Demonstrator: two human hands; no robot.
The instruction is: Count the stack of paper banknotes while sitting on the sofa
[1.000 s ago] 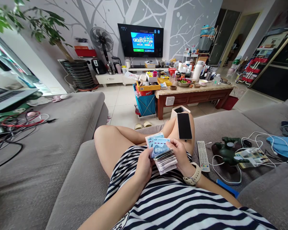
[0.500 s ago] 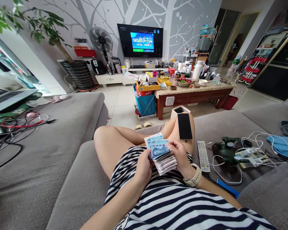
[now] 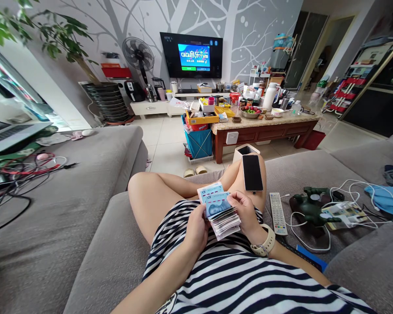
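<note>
A folded stack of blue banknotes (image 3: 218,208) is held over my lap, its many pale edges fanned toward me. My left hand (image 3: 197,226) is closed around the left side of the stack, thumb on top. At the right side, my right hand (image 3: 244,211) pinches the upper edge of the top notes between thumb and finger; a cream-strapped watch (image 3: 263,240) is on that wrist. More blue notes stick out behind the front one. A black-screened phone (image 3: 252,172) lies on my right thigh, just beyond the right hand. Some fingers are hidden under the notes.
On the grey sofa to the right lie a white remote control (image 3: 278,213), a dark green object (image 3: 314,205) and white cables. Black cables (image 3: 15,187) and a laptop (image 3: 11,135) are at left. A crowded coffee table (image 3: 265,126) stands ahead, beside a blue bin (image 3: 199,143).
The top notes have shifted very slightly under my right thumb, and their upper edge bends a little more. Both hands stay in nearly the same place.
</note>
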